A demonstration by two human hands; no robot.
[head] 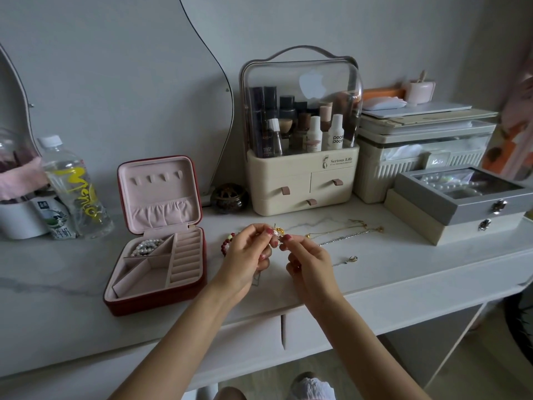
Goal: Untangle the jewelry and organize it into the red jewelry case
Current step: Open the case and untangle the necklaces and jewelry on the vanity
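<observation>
White vanity (403, 264), cosmetics organizer (302, 174) — bottles (73, 186)

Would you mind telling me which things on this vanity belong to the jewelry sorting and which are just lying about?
Part of the job:
- red jewelry case, open
- pearl piece inside it
- small gold piece, pinched by left hand and right hand
- red bead bracelet
- chains

Lying about:
- water bottle
- cosmetics organizer
- grey box

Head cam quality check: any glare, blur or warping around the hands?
Head view: soft, dim, even light; wide-angle bending at the desk edge; reflections on the clear organizer lid; the tangle between left hand and right hand is soft, detail unreadable.
</observation>
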